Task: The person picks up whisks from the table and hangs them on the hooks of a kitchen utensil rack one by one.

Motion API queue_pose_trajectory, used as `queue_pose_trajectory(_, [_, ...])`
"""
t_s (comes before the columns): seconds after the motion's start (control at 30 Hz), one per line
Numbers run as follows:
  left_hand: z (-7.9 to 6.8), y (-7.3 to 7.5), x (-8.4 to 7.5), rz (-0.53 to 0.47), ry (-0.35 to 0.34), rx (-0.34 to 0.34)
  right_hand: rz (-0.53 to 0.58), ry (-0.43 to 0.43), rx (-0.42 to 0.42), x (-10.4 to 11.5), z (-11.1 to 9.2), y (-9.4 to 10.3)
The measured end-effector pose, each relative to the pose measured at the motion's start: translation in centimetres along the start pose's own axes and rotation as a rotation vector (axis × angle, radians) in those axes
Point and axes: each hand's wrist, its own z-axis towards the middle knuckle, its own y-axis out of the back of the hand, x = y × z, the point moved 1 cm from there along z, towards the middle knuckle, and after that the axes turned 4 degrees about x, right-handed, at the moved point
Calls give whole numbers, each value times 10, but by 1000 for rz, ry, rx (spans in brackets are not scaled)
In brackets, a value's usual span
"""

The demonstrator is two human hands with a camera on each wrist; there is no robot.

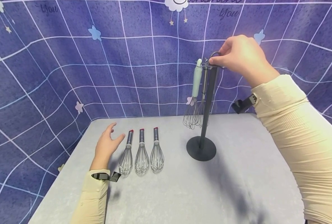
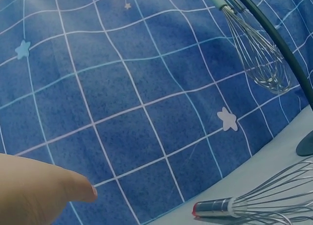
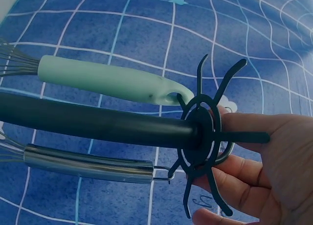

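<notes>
My right hand (image 1: 243, 56) pinches the top of a black utensil stand (image 1: 208, 102) between thumb and fingers. In the right wrist view, the stand's hook ring (image 3: 217, 137) has several curved arms and a loop behind it, with my fingers around the loop. From its hooks hang a whisk with a mint-green handle (image 3: 107, 79) and one with a steel handle (image 3: 88, 163). My left hand (image 1: 107, 143) is open, thumb spread from the fingers, holding nothing. Just right of it lie three wire whisks: the left one (image 1: 125, 160), the middle one (image 1: 142, 158) and the right one (image 1: 157, 157).
The stand's round base (image 1: 194, 151) rests on the light grey table (image 1: 166, 199), right of the three whisks. A blue-purple cloth (image 1: 138, 74) with white grid lines and stars hangs behind and down the left side. The red-tipped whisk handles point toward it.
</notes>
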Motion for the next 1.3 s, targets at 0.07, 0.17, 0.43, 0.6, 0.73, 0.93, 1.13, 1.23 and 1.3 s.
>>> queue_pose_trajectory(0.07, [2, -2, 2, 6, 5, 9, 2, 3, -1, 0, 0, 0])
queue_pose_trajectory(0.17, [5, -5, 4, 20, 10, 25, 2, 7, -4, -1, 0, 0])
queue_pose_trajectory(0.43, [17, -19, 1, 70, 46, 99, -9, 0, -11, -5, 1, 0])
queue_pose_trajectory(0.6, [25, -30, -3, 126, 90, 161, -15, -3, -18, -7, 1, 0])
queue_pose_trajectory(0.73, [30, -37, -1, 162, 107, 171, -24, 0, -24, -7, 2, -1])
queue_pose_trajectory(0.93, [33, -45, 1, 169, 97, 190, -27, -1, -30, -6, 1, -1])
queue_pose_trajectory(1.13, [32, -48, -2, 192, 112, 219, -25, -5, -25, -5, 1, -1])
queue_pose_trajectory(1.23, [31, -49, -1, 209, 118, 231, -25, 2, -28, -4, 1, -2])
queue_pose_trajectory(1.3, [32, -50, 0, 210, 110, 239, -25, 7, -29, -4, 1, -3])
